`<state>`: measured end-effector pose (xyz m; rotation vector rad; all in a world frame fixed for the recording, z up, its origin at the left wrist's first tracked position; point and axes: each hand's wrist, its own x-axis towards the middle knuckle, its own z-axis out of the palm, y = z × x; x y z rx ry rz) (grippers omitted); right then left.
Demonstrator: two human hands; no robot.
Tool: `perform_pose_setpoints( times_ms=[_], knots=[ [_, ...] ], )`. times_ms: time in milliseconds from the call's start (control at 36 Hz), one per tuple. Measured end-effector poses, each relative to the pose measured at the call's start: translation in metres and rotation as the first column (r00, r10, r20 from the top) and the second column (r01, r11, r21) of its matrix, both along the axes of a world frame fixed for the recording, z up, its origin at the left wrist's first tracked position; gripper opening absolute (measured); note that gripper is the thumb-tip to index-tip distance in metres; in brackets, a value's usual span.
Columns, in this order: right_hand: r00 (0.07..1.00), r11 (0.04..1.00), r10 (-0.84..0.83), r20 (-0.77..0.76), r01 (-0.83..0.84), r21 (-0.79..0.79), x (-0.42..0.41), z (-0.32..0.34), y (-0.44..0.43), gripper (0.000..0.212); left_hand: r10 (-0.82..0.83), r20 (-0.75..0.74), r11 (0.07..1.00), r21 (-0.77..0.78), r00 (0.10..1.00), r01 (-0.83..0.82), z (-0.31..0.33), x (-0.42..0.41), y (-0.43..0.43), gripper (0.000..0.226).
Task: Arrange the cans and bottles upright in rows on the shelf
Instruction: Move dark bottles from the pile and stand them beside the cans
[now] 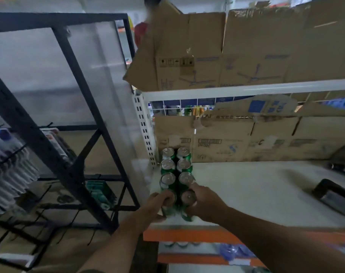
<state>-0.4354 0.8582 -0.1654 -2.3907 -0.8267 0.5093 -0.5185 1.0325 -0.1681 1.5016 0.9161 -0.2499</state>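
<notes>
L hand (156,206) grips front-left can (169,210) | R hand (205,202) grips front-right can (188,198) | both upright on shelf (256,194)

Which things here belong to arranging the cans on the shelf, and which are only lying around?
Job: green cans in two columns; white shelf; left hand and right hand, each gripping a front one.
Lying about: cardboard boxes behind; black rack at left; dark object on the shelf's right.
</notes>
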Motion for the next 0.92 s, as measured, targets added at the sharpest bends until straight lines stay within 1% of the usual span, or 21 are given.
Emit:
perform_pose_setpoints(
  times_ms=[28,83,194,250,333,444,500,583,639,722,833,917],
  knots=[
    [0.999,0.999,-0.047,-0.006,0.047,-0.002,-0.003,-0.002,0.002,0.062,-0.013,-0.010,1.000,-0.016,1.000,0.013,-0.003,0.000,0.004,0.019],
    [0.992,0.992,-0.122,-0.023,0.121,-0.023,-0.008,-0.005,0.006,0.069,-0.057,-0.014,0.998,-0.021,0.998,0.057,-0.010,-0.001,0.010,0.020],
    [0.972,0.972,-0.205,-0.111,0.189,-0.140,-0.011,-0.008,0.012,0.069,-0.186,0.017,0.982,-0.012,0.982,0.186,-0.013,0.006,0.018,0.020],
    [0.971,0.965,-0.199,-0.131,0.171,-0.197,-0.011,-0.005,0.014,0.068,-0.282,-0.003,0.958,0.049,0.960,0.281,-0.006,0.009,0.018,0.028],
    [0.983,0.962,-0.155,-0.099,0.127,-0.243,-0.015,0.002,0.019,0.061,-0.343,-0.083,0.930,0.111,0.936,0.351,0.000,0.009,0.020,0.024],
    [0.986,0.967,-0.149,-0.078,0.129,-0.221,-0.011,0.006,0.020,0.057,-0.417,-0.105,0.899,0.099,0.903,0.427,0.002,0.008,0.023,0.030],
    [0.987,0.970,-0.133,-0.093,0.110,-0.216,-0.008,0.008,0.019,0.060,-0.461,-0.113,0.871,0.133,0.880,0.473,-0.002,0.009,0.025,0.035],
    [0.988,0.971,-0.117,-0.100,0.093,-0.222,-0.009,0.009,0.018,0.064,-0.473,-0.130,0.861,0.143,0.871,0.489,-0.003,0.011,0.025,0.040],
    [0.989,0.968,-0.121,-0.080,0.100,-0.229,-0.010,0.005,0.018,0.065,-0.454,-0.140,0.871,0.139,0.880,0.471,-0.001,0.010,0.024,0.037],
    [0.991,0.968,-0.113,-0.068,0.095,-0.231,-0.012,0.002,0.017,0.061,-0.468,-0.155,0.857,0.159,0.870,0.490,-0.002,0.010,0.024,0.030],
    [0.992,0.970,-0.096,-0.077,0.077,-0.229,-0.012,0.004,0.017,0.057,-0.450,-0.163,0.866,0.160,0.878,0.473,-0.004,0.011,0.025,0.050],
    [0.993,0.965,-0.094,-0.073,0.073,-0.251,-0.012,0.005,0.016,0.062,-0.430,-0.163,0.885,0.121,0.888,0.450,-0.002,0.008,0.025,0.049]
  ],
)
